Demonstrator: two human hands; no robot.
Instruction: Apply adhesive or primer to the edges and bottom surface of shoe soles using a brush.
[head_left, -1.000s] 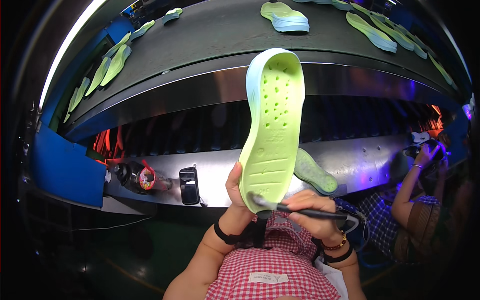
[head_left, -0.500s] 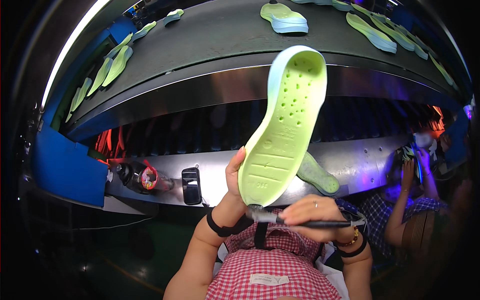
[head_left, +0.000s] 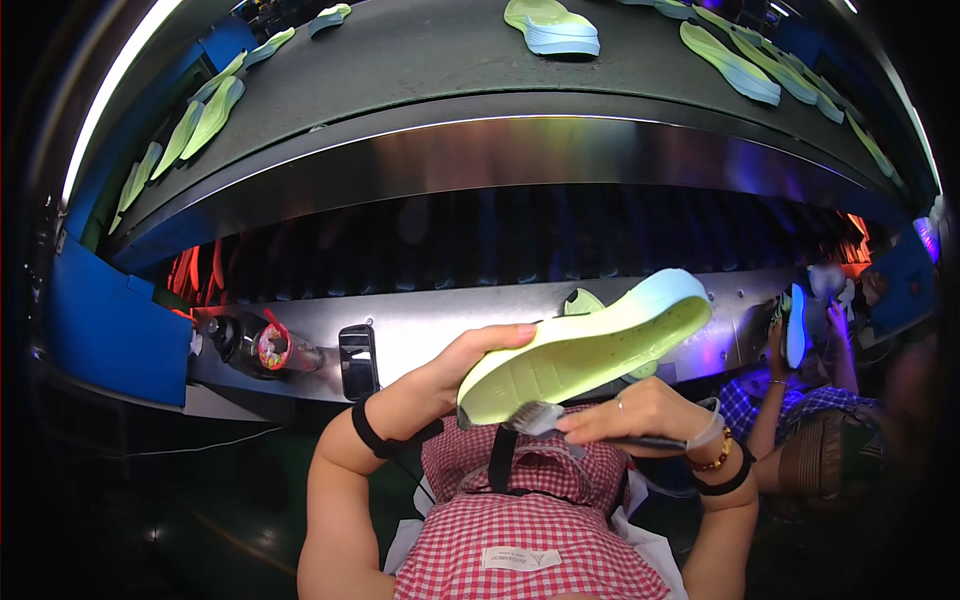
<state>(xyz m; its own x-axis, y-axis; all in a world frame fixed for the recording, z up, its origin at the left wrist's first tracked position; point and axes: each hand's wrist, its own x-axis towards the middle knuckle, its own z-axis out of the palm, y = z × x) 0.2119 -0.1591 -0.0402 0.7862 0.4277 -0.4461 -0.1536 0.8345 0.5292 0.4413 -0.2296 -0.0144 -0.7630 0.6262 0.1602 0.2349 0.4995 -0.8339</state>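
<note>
My left hand (head_left: 488,352) grips a yellow-green shoe sole (head_left: 590,345) with a pale blue heel by its long edge near the toe. The sole is tilted, its hollow inner side facing toward me and its heel pointing up to the right. In my right hand (head_left: 645,412) is a flat brush (head_left: 538,416) with a dark handle. Its bristles are against or very near the sole's lower edge at the toe; I cannot tell if they touch. Behind the held sole, another sole (head_left: 582,302) lies on the metal bench, mostly hidden.
A phone (head_left: 357,362), a dark bottle (head_left: 236,338) and a cup with a red straw (head_left: 276,346) stand on the bench (head_left: 420,318) at left. Beyond it runs a dark conveyor belt (head_left: 420,80) carrying several soles. At right, a co-worker's hands hold a blue sole (head_left: 795,328).
The held sole has come down from upright and tipped to the right, its heel lower. My right hand has raised the brush slightly toward the toe edge. The co-worker's blue sole shows more clearly.
</note>
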